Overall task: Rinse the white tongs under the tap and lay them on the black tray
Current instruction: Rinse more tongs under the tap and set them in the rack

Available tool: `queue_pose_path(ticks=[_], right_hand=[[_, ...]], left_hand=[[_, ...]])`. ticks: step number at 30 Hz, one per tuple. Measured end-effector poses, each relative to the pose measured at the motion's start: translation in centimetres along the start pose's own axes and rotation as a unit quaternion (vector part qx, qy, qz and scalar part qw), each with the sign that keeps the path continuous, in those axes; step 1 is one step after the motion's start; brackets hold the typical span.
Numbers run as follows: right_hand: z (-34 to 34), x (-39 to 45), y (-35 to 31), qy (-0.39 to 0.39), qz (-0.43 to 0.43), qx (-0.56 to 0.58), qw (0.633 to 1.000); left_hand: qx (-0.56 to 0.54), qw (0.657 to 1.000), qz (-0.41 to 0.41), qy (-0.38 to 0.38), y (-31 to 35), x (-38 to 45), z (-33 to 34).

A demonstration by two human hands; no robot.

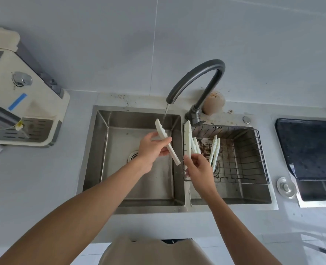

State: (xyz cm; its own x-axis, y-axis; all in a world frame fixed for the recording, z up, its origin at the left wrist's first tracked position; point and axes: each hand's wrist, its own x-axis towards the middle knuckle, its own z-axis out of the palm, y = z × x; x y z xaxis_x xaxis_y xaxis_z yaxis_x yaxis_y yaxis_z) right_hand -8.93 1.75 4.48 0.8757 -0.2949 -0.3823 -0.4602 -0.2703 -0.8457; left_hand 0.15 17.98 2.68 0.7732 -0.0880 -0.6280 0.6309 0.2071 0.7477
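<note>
My left hand grips one long white arm of the tongs over the left sink basin. Its ridged tip points up beside the thin water stream running from the dark curved tap. My right hand holds a second white arm upright over the divider between the basins. The two arms nearly meet at their lower ends, and I cannot tell whether they are joined. Other white tongs lean in the wire basket. The black tray lies on the counter at far right.
A cream water dispenser stands on the left counter. The wire basket fills the back of the stained right basin. A metal drain plug lies between the sink and the tray. A brownish round object sits behind the tap base.
</note>
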Motion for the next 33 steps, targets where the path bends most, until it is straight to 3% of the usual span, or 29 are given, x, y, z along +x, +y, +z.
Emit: queue_pose_path(ticks=[4, 9, 21, 33], right_hand=[[-0.2, -0.3, 0.5, 0.002, 0.058, 0.108, 0.992], [-0.5, -0.7, 1.5, 0.003, 0.087, 0.136, 0.987], [-3.7, -0.9, 4.0, 0.030, 0.119, 0.131, 0.984], [-10.2, 4.9, 8.1, 0.022, 0.186, 0.041, 0.981]], left_hand=[[0.010, 1.000, -0.014, 0.004, -0.4, 0.2, 0.0], [0.014, 1.000, -0.022, -0.003, -1.3, 0.1, 0.3], [0.115, 0.991, -0.008, -0.065, -3.1, -0.7, 4.3], [0.203, 0.977, -0.032, -0.051, -7.6, 1.1, 14.1]])
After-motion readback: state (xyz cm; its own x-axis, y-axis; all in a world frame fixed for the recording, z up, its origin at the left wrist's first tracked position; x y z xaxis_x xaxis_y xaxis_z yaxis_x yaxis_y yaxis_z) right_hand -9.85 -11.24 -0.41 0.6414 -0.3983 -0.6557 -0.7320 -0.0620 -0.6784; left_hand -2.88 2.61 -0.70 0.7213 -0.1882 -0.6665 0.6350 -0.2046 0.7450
